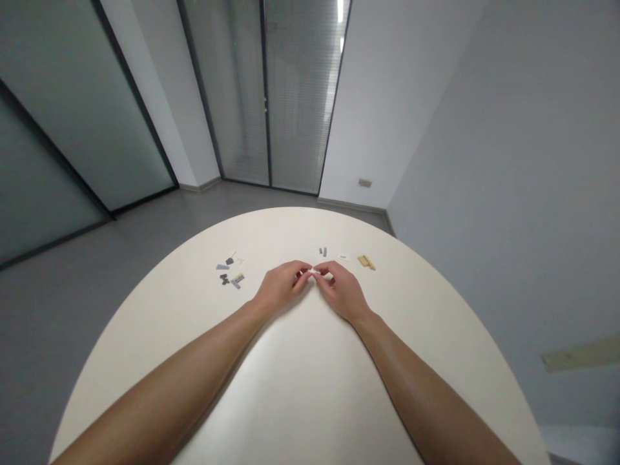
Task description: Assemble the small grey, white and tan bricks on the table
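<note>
A round cream table [310,232] fills the lower middle of the frame, its far edge curving just below the centre; left of centre lies a loose scatter of small plastic pieces [227,271]; among them are a flat light grey piece [223,267], a dark grey piece [224,279] and a grey and yellow piece [237,280]; right of centre lie two small grey pieces [322,252]; a small white piece [343,257] lies just beside them; further right lies a tan piece [366,261].
</note>
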Demonstrator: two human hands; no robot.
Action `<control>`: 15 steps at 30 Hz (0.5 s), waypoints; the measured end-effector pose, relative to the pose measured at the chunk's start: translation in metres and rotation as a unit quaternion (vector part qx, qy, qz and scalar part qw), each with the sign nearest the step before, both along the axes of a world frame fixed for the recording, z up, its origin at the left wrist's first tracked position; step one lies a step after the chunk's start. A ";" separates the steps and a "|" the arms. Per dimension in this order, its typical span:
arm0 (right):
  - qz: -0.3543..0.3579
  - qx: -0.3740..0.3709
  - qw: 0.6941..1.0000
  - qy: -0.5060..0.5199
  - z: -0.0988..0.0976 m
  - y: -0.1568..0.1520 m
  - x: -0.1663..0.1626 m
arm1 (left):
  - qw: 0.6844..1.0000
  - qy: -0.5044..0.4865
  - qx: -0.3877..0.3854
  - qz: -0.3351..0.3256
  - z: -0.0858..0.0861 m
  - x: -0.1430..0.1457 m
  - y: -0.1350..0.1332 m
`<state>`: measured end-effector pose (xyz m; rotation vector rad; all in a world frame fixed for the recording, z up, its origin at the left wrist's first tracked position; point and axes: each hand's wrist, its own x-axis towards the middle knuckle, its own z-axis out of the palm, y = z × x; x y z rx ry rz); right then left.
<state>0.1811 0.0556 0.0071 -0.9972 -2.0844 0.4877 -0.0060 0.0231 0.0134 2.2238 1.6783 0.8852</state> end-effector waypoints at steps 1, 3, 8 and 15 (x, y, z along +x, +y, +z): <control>0.004 0.004 1.000 -0.004 0.000 0.000 0.000 | 1.000 0.006 0.002 0.000 0.000 0.000 0.000; 0.009 0.009 1.000 -0.013 0.000 0.000 0.001 | 1.000 0.015 0.005 -0.002 -0.001 0.000 0.001; 0.005 0.006 1.000 -0.026 0.000 0.001 0.001 | 1.000 0.016 0.010 -0.007 -0.004 -0.001 0.002; 0.008 0.008 1.000 -0.019 -0.004 0.002 0.002 | 1.000 0.006 0.013 -0.004 -0.006 -0.002 0.003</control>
